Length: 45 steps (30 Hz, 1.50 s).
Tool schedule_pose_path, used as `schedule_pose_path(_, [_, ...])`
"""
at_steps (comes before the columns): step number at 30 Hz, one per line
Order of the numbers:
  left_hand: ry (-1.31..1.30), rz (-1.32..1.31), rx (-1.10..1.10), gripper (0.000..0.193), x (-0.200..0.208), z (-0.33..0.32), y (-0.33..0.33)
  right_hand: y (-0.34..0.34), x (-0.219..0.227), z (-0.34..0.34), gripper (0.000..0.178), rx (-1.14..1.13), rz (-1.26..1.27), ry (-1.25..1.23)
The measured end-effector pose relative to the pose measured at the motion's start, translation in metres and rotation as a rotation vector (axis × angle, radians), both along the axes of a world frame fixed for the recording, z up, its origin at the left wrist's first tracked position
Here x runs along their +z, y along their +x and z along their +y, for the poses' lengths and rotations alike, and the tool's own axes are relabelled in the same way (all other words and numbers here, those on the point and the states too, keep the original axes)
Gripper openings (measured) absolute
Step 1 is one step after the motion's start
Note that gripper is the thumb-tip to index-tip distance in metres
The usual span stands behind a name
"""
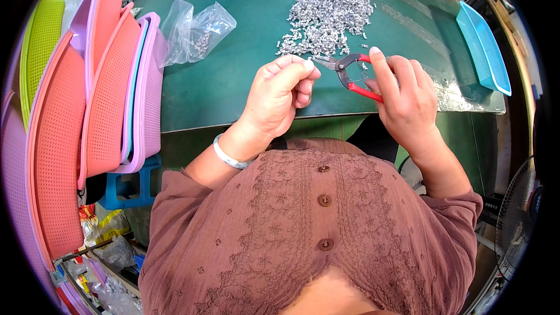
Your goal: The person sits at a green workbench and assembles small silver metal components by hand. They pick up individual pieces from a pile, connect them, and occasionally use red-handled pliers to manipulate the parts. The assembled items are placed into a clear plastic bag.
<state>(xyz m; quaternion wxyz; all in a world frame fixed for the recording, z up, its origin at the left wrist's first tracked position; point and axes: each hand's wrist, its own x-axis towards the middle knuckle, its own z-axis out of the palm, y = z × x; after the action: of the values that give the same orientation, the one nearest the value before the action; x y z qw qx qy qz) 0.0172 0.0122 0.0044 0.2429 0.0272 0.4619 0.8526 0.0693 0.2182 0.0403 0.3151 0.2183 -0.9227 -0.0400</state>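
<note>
My left hand (279,90) is closed in a pinch above the front of the green table, a pale bangle at its wrist. Whatever its thumb and finger hold is too small and hidden to name. My right hand (406,90) grips a pair of red-handled snips (342,69) with dark jaws, the handles spread and a small spring between them. The jaw tips point left and reach right up to my left fingertips. Just beyond both hands lies a loose heap of small silvery metal pieces (331,14), a few strays scattered at its edges.
Pink, purple and green perforated baskets (55,157) stand stacked on edge at the left, by a blue stool (131,184). A clear plastic bag (195,32) lies on the green table (251,35). A light-blue tray (483,49) sits at the right edge, a fan (516,219) below it.
</note>
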Motion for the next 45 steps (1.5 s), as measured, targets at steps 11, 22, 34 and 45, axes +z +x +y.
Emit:
schedule_pose_path(11, [0.035, -0.046, -0.055, 0.016, 0.000, -0.001, -0.002, 0.000, -0.001, 0.003, 0.050, 0.010, -0.007, 0.006])
schedule_pose_path(22, [0.161, -0.085, -0.224, 0.019, -0.002, -0.006, -0.007, -0.009, 0.000, 0.013, 0.040, 0.102, 0.083, 0.063])
schedule_pose_path(34, [0.257, -0.144, -0.339, 0.020, -0.005, -0.006, -0.008, -0.016, 0.013, 0.022, 0.037, 0.182, 0.054, 0.100])
schedule_pose_path(45, [0.311, -0.170, -0.341, 0.020, -0.003, -0.002, -0.004, -0.016, 0.017, 0.027, 0.036, 0.196, 0.010, 0.075])
